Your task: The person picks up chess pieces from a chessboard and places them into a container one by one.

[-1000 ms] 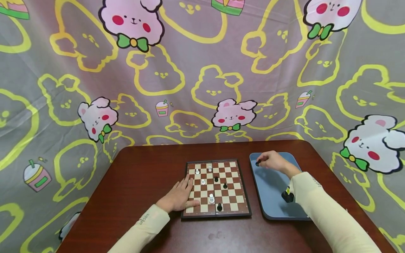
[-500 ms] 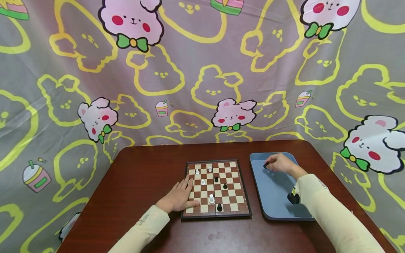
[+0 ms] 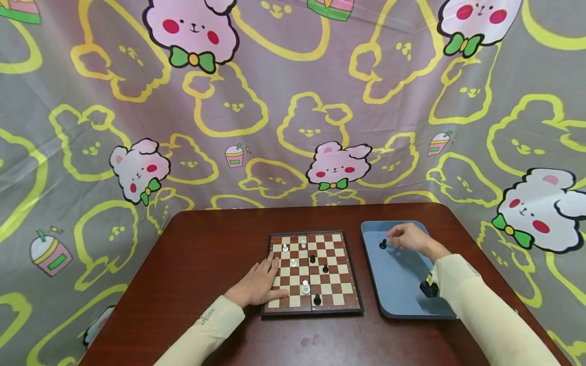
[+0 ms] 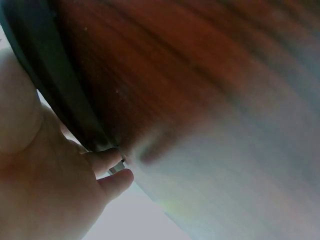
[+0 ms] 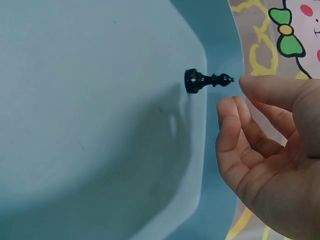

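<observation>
In the head view my left hand point(image 3: 256, 285) lies flat along the left edge of a brown-and-cream chessboard point(image 3: 339, 301), fingers straight and thumb over the near squares. The left wrist view shows this hand point(image 4: 55, 170) against the board's dark rim point(image 4: 65, 75). A black chess piece point(image 5: 200, 80) with a round, knobbed top stands on its base in the blue tray point(image 3: 389, 292). Just right of that chess piece point(image 3: 383, 244), my right hand point(image 3: 409, 237) holds nothing. Its thumb and bent fingers point(image 5: 230, 132) are apart, close to the piece's top.
Several white pieces point(image 3: 293, 263) and black pieces point(image 3: 325, 268) stand on the board. One taller white piece point(image 3: 305, 287) is near the front, beside a black one point(image 3: 318, 300). Board and tray share a dark wooden table point(image 3: 220, 239), with a patterned cloth point(image 3: 274, 101) hanging behind.
My right hand moves right and slightly nearer within the tray with the black chess piece, then lets go and draws back from it. My left hand stays on the board's edge.
</observation>
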A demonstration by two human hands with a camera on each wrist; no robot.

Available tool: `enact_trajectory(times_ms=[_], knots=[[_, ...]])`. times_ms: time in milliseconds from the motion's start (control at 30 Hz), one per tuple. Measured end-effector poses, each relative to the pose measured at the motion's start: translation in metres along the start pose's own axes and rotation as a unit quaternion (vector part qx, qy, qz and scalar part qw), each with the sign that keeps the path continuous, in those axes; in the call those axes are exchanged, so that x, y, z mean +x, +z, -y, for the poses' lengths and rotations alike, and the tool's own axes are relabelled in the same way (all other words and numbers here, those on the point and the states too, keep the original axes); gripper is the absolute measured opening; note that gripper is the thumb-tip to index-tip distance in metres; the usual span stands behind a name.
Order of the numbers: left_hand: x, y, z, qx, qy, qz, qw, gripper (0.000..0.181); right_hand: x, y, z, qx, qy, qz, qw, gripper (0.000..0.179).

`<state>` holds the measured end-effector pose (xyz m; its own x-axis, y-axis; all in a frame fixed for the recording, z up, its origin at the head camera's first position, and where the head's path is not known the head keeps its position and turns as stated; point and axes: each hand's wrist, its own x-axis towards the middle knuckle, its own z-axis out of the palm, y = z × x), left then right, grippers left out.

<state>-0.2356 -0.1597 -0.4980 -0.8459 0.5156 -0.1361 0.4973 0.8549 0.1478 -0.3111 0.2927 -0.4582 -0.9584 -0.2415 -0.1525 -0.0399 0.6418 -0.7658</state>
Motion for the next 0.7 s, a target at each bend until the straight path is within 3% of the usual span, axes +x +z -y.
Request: enact_trajectory(times_ms=[333,700], knots=[[0.0,-0.001,-0.001,-0.005,-0.002,0.003,1.0,0.098,-0.004,0.008,0.025,-0.016,-0.027,0.01,0.9995,0.024],[0.001,0.003,0.001,0.008,-0.003,0.004,1.0,0.099,-0.002,0.032,0.059,-0.019,-0.078,0.033,0.9962,0.02]])
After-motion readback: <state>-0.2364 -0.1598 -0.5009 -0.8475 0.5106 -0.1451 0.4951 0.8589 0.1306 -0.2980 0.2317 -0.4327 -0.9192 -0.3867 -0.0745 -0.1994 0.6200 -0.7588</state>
